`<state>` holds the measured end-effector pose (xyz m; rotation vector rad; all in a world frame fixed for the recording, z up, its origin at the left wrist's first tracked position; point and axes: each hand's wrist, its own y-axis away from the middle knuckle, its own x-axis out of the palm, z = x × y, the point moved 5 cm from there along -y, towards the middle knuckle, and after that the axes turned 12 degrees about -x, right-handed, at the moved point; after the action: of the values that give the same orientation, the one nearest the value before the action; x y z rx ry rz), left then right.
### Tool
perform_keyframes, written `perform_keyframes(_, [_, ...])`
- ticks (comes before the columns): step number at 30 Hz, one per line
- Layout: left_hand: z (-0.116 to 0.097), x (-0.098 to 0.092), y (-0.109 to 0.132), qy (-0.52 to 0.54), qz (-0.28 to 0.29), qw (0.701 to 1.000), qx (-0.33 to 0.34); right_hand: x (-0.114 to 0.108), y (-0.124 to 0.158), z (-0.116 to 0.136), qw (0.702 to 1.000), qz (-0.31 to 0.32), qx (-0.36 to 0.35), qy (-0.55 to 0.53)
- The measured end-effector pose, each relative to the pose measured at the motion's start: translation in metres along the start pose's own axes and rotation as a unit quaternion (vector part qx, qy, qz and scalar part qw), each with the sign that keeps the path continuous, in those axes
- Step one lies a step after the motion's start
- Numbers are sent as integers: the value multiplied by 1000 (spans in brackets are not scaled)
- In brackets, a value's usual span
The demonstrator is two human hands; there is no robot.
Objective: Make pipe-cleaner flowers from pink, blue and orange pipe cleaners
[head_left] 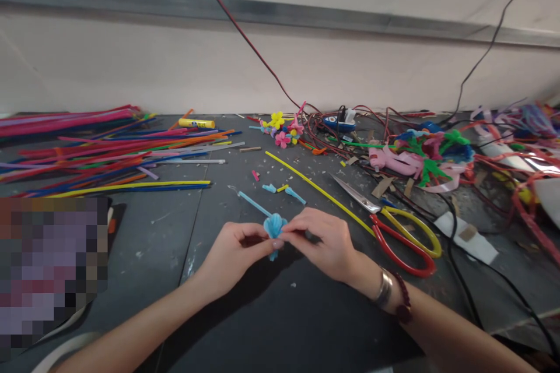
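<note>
Between my two hands is a light blue pipe-cleaner flower [273,225] with rounded looped petals. A straight blue stem [254,204] runs from it up and to the left. My left hand [238,253] pinches the flower's left and lower side between thumb and fingers. From the other side, the thumb and forefinger of my right hand [324,239] grip its right edge. Short blue pieces [296,194] and a small yellow piece [283,188] lie just beyond the flower. A long yellow pipe cleaner [321,193] stretches diagonally past my right hand.
Red-and-yellow-handled scissors [402,242] lie open at right. Loose pipe cleaners [131,157] cover the left back, near a yellow glue stick [196,123]. Small finished flowers [282,128], tangled cables [324,134] and a colourful pipe-cleaner piece [431,154] line the wall side.
</note>
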<state>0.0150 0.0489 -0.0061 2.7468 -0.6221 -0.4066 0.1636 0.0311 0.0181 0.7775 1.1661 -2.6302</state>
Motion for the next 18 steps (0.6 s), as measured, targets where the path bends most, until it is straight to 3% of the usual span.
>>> perform_keyframes(4, [2, -4, -1, -12, -33, 999, -3, -19, -3, -34, 985, -42, 98, 136])
perform_keyframes(7, [1, -8, -2, -18, -64, 998, -10, -19, -1, -57, 970, 5, 141, 199])
perform_keyframes(11, [-1, -11, -2, -11, -78, 997, -20, -13, 0, -65, 966, 52, 159, 197])
perform_keyframes(15, [2, -15, -4, 25, -93, 995, -29, -14, 1, -64, 969, -16, 243, 41])
perform_keyframes(18, [5, -18, -5, 56, -109, 992, -27, -7, 3, -62, 932, -62, 316, -168])
